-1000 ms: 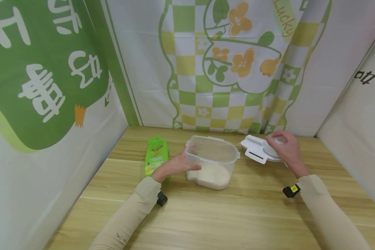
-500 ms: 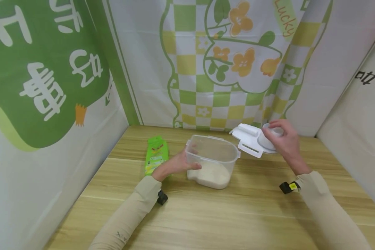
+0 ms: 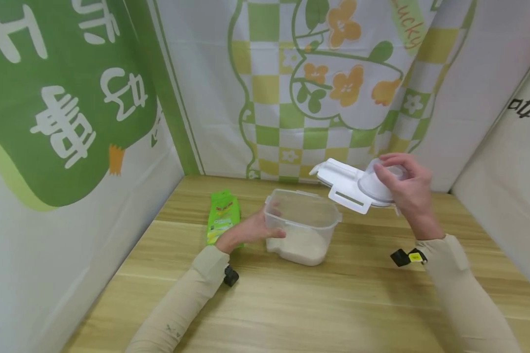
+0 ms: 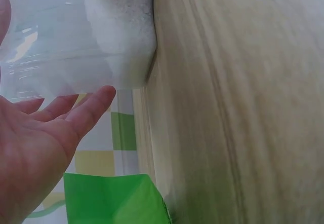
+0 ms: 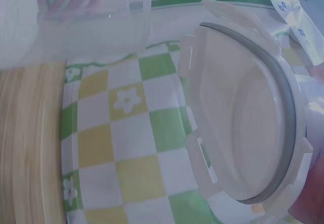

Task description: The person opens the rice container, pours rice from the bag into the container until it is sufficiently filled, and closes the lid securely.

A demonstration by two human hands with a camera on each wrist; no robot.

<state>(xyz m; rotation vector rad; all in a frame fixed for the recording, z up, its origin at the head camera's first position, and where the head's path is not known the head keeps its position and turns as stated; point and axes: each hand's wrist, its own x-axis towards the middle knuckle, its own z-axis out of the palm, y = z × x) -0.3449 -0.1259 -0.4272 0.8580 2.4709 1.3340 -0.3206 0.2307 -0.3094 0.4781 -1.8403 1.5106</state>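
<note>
A clear plastic container point(image 3: 303, 215), partly filled with white grains that look like rice point(image 3: 302, 245), stands upright on the table. My left hand point(image 3: 251, 228) holds its left end, thumb on the near side and fingers round the far side, as the left wrist view point(image 4: 45, 138) of that hand confirms. In the air to the right, my right hand point(image 3: 412, 184) grips a clear round cup point(image 3: 379, 184) on top of the white lid point(image 3: 341, 179). The lid's underside, with a grey seal and side flaps, faces the right wrist camera. Beside my left hand lies a green packet point(image 3: 222, 215).
The wooden table point(image 3: 291, 309) runs back to a hanging checked cloth point(image 3: 269, 113). Printed cloth also covers the left side point(image 3: 70, 122) and the right side of the space.
My right hand has raised the lid off the table and brought it up and slightly left, tilting it. The left hand and the container stay where they were.
</note>
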